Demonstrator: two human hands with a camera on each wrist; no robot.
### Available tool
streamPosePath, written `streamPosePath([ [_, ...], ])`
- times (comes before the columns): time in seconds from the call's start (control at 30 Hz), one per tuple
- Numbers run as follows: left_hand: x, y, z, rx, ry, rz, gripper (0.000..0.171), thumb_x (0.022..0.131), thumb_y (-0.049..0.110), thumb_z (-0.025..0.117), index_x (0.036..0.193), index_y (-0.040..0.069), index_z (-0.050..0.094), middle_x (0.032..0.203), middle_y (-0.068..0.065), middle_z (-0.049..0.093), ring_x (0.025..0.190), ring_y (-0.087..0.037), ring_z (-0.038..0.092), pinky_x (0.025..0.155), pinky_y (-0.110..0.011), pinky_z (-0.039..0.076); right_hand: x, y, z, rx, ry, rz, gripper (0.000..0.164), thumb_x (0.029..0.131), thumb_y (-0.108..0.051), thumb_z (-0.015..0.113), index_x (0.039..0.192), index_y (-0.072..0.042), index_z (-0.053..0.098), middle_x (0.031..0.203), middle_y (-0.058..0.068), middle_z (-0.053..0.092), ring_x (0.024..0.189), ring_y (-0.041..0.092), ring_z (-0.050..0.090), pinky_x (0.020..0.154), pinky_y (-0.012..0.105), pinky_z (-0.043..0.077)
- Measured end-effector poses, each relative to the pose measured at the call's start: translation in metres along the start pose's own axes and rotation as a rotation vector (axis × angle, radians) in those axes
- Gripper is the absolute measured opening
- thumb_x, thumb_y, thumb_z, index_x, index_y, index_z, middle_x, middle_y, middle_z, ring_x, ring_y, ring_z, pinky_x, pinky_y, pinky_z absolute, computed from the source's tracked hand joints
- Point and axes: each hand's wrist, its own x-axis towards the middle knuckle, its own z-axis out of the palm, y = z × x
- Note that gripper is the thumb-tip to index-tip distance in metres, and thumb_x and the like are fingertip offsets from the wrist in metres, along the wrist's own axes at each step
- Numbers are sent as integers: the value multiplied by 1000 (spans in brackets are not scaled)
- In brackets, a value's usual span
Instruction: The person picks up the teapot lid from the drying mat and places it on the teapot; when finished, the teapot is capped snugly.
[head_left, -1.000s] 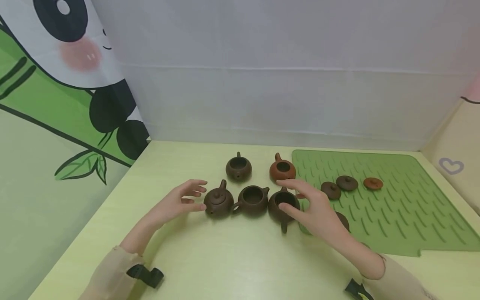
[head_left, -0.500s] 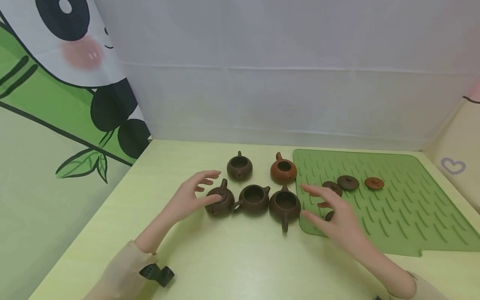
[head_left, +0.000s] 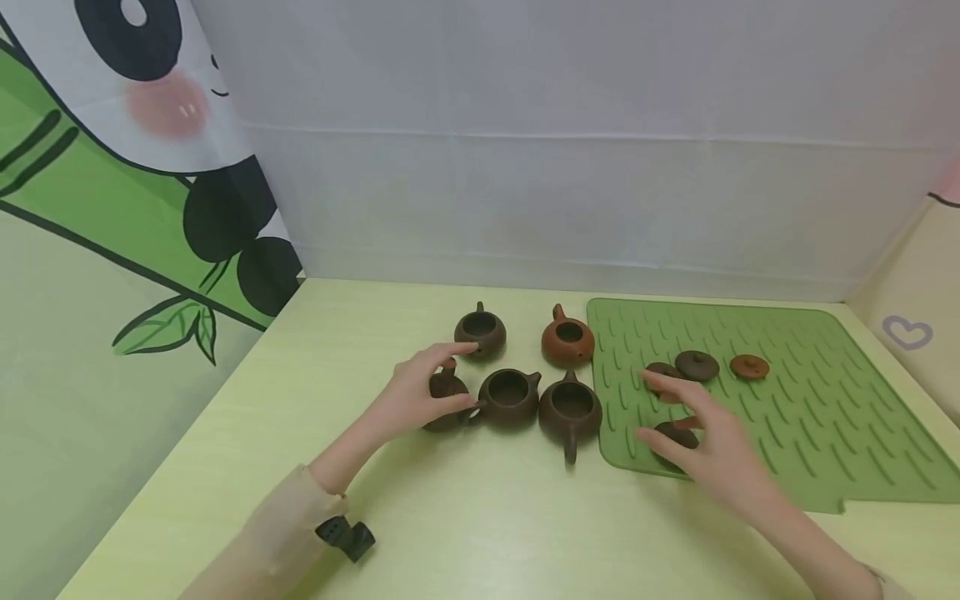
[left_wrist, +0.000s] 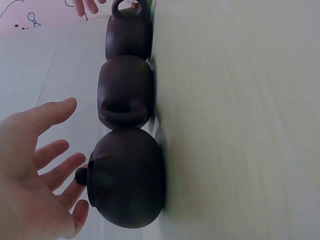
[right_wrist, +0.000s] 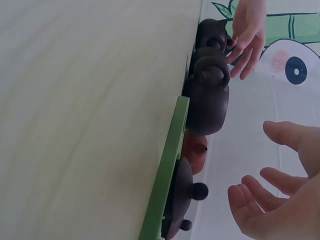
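My left hand (head_left: 415, 392) hovers over the dark brown teapot (left_wrist: 129, 177) that has its lid on, partly hiding it in the head view. In the left wrist view its fingers are spread and loosely bent around the lid's knob (left_wrist: 81, 176), gripping nothing. Beside that pot stand a lidless dark teapot (head_left: 504, 418) and another lidless one (head_left: 557, 427), its handle toward me. My right hand (head_left: 708, 442) is above the green mat (head_left: 795, 433), over a dark lid (head_left: 677, 435). Its thumb and fingers are apart and hold nothing.
Behind the row stand a dark lidless teapot (head_left: 489, 337) and a reddish-brown lidless teapot (head_left: 567, 352). Farther back on the mat lie a dark lid (head_left: 697, 365), a reddish lid (head_left: 749, 367) and one partly covered by my right fingers. A pale curtain (head_left: 562, 208) hangs behind the table.
My left hand has moved right, from beside the lidded teapot to over it. The right hand has moved right, from over the rightmost front teapot to above the lids on the mat.
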Motion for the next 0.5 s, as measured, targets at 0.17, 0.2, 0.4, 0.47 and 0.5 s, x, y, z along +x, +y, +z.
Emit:
streamPosePath([
  [0.17,5,4,7,70,-9,7,71,80,28,82,144,19,51,143,-3,58,116,-28,62,98,-55,30,-2,8,-8,-48,-12,-17,66,83,-20,80,143,-19,52,140,5,58,110,-17,41,78,24,53],
  [0.2,6,4,9,82,-12,10,71,80,28,82,144,19,51,143,-2,58,115,-27,62,96,-53,30,-2,10,-9,-60,-15,-19,66,83,-19,80,143,-19,52,140,5,57,113,-12,43,79,24,53],
  [0.4,10,8,15,143,-38,9,74,80,31,82,145,20,49,146,-2,55,114,-24,61,95,-53,29,-2,20,-17,-135,-42,-47,70,81,-19,81,144,-18,51,141,10,54,121,30,52,79,37,57],
  [0.47,11,9,16,167,-47,3,75,79,32,82,146,21,49,147,-1,54,114,-22,62,95,-52,29,-2,23,-18,-152,-58,-54,73,79,-18,83,144,-16,50,141,13,53,120,36,52,80,45,57],
  [0.5,11,10,17,176,-51,0,76,79,33,82,146,21,49,147,-1,54,115,-22,62,95,-52,29,-2,24,-19,-160,-70,-50,74,79,-19,83,145,-16,50,141,15,52,120,38,52,80,47,56],
])
